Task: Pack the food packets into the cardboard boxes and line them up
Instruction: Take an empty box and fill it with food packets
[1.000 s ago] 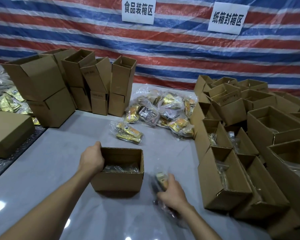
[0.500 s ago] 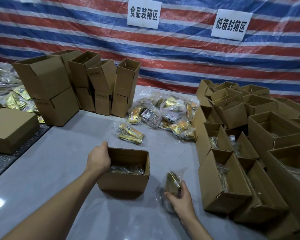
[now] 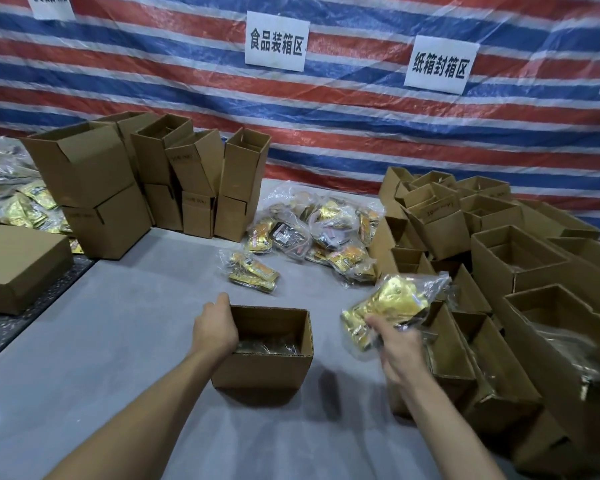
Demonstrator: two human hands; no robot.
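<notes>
Two hands over grey table (image 3: 101, 341). Left hand (image 3: 215, 332) curled over left wall of open cardboard box (image 3: 260, 372), gripping its rim; clear wrappers lying inside. Right hand (image 3: 400, 351) in the air just right of box, pinching clear bag of gold food packets (image 3: 392, 299). Loose packet pile (image 3: 326, 233) farther back; open boxes (image 3: 499, 368) crowded at right.

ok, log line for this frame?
left hand: grips open brown cardboard box | right hand: holds clear bag of gold packets beside box
</notes>
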